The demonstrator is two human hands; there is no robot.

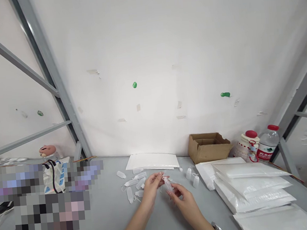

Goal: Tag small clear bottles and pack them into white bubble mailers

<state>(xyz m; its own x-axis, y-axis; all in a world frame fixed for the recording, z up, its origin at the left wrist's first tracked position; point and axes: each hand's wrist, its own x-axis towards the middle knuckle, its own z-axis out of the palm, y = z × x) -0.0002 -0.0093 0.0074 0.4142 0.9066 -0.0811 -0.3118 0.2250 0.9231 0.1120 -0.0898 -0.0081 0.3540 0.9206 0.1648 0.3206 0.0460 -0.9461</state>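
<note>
Clear vial [167, 184] between left hand [151, 188] and right hand [182, 197]; water-bottle label [265, 153] illegible.

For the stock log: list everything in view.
loose small bottles: several, translucent, table left of hands
upright small bottles: two, translucent, right of hands
cardboard box: one, brown, by wall
padded bags: stack, white, table right
flat sheets: pile, white, by wall
water bottle: one, red cap, far right
jar: one, white, red lid, beside it
table: one, grey
held bottle: one, translucent, between both hands
left hand: pinches its top
right hand: grips its lower end
</note>
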